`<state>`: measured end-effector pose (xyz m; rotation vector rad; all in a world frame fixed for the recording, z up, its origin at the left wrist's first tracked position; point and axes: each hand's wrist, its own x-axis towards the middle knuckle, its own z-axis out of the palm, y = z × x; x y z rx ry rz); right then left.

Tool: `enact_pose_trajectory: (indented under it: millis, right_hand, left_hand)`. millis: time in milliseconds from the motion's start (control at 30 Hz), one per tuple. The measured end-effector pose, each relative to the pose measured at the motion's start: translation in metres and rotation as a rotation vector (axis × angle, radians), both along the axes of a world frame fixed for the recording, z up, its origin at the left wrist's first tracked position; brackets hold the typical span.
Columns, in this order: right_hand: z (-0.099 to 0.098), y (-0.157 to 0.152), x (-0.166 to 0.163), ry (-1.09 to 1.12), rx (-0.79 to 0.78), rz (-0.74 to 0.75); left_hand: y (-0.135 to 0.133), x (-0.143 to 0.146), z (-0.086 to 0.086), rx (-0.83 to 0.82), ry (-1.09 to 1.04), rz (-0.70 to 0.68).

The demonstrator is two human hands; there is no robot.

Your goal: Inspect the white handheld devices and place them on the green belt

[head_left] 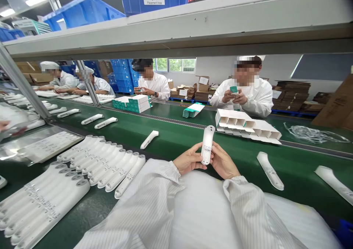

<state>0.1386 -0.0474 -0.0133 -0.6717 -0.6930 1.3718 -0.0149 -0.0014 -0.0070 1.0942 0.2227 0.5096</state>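
Observation:
Upright between my two hands is a white, slim handheld device (207, 146), shaped like an infrared thermometer, with a round hole near its top and small print lower down. My left hand (190, 159) grips its lower left side with thumb and fingers. From the right, my right hand (224, 161) closes on the lower part, its fingertips partly hidden behind the device. To my left lie rows of matching white devices (129, 177), packed side by side. More of them rest on the green conveyor belt (176, 139), including a white piece (270, 170) to my right.
Across the belt, a person (242, 91) holds a small green box behind open white cartons (245, 126). Another person (153, 82) stands near stacked green-white boxes (131, 103). An overhead shelf (176, 36) carries blue bins (82, 12). A metal post (24, 82) rises at left.

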Motion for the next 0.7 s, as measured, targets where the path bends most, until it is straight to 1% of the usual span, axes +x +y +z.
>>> enact_pose_trajectory:
  millis: [133, 200, 267, 433, 567, 633, 700]
  right_hand:
    - [-0.002, 0.002, 0.001, 0.0, 0.003, 0.002]
    - [-0.003, 0.004, 0.002, 0.019, -0.021, -0.01]
    - [-0.004, 0.005, 0.002, 0.036, -0.042, -0.016]
    - [-0.006, 0.006, -0.001, -0.004, -0.054, -0.046]
    - [-0.003, 0.003, -0.002, 0.072, -0.124, 0.002]
    - [0.0, 0.002, -0.001, 0.118, -0.161, 0.018]
    - [0.003, 0.0, 0.0, 0.139, -0.18, 0.023]
  left_hand:
    - [0.0, 0.001, 0.0, 0.022, 0.018, 0.02]
    - [0.0, 0.002, -0.001, 0.063, 0.047, 0.076]
    - [-0.001, 0.006, -0.003, 0.141, 0.093, 0.158]
    - [-0.003, 0.018, -0.012, 0.481, 0.252, 0.402]
    - [0.001, 0.02, -0.016, 0.597, 0.32, 0.508]
    - [0.01, 0.013, -0.014, 0.721, 0.396, 0.641]
    - [0.023, -0.001, -0.01, 0.941, 0.533, 0.85]
